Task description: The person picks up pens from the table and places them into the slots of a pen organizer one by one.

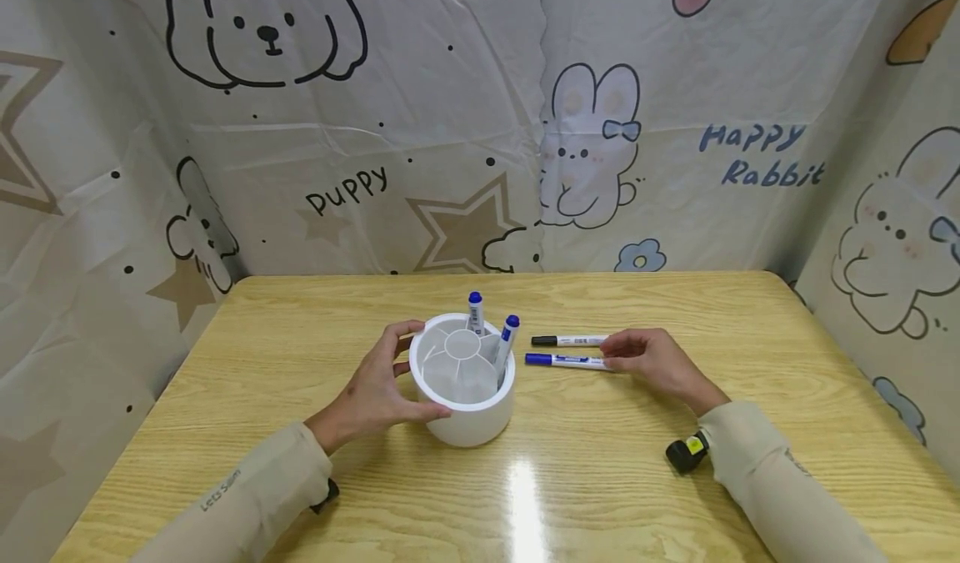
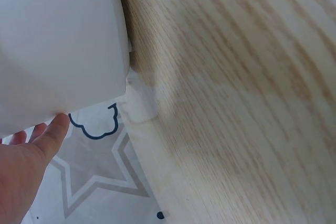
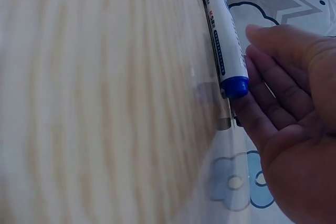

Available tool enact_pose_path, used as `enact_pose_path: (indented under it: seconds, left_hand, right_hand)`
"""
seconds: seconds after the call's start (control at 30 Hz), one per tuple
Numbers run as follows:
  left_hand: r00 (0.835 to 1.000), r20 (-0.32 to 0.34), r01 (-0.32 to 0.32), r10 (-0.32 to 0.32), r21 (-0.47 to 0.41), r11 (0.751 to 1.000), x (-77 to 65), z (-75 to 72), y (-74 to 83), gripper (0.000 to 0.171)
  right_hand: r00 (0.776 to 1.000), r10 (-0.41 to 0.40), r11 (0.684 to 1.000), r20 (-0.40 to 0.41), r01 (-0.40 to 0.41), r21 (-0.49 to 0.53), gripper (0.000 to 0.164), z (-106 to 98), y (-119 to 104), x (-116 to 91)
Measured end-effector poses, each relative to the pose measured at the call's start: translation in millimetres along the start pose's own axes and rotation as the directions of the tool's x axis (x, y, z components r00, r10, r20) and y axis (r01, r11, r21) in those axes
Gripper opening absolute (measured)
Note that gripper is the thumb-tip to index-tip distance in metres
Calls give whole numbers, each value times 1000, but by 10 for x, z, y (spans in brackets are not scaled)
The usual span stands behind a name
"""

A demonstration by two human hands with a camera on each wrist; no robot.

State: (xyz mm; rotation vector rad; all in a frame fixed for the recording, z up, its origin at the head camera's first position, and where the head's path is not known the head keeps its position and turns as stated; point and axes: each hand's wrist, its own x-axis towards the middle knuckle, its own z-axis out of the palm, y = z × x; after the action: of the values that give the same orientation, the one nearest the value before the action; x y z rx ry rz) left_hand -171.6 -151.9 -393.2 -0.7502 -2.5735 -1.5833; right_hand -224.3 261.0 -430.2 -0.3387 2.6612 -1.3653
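My left hand (image 1: 375,386) grips a round white pen organizer (image 1: 471,423), thumb at the near rim and fingers round its left side. The left wrist view shows fingertips against the organizer's white wall (image 2: 63,45). Two blue-capped markers stand in it, one at the back (image 1: 476,317) and one leaning at the right (image 1: 506,346). To the right lie a black-capped marker (image 1: 577,340) and, nearer, a blue-capped marker (image 1: 566,361). My right hand (image 1: 660,367) is at their right ends. In the right wrist view its thumb stands apart from the blue-ended marker (image 3: 226,35), fingers close beside it.
The organizer has several compartments around a round middle one (image 1: 461,344). All stands on a wood-grain table (image 1: 360,496) with a glossy surface. Behind and beside the table hangs a cloth (image 1: 450,113) printed with cartoon animals. A black device (image 1: 686,453) is at my right wrist.
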Motion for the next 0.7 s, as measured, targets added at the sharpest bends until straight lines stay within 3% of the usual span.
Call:
enact_pose_path:
  seconds: [0.47,0.7]
  left_hand:
    - [1000,1,1,-1,-4,1000,3,-5,0,105]
    - [1000,1,4,-4,-6,1000,6,-4,-6,105]
  right_hand:
    - [996,-57,988,61,65,-143,22,17,-14,11]
    - [994,-71,985,84,83,-152,19,38,-20,19]
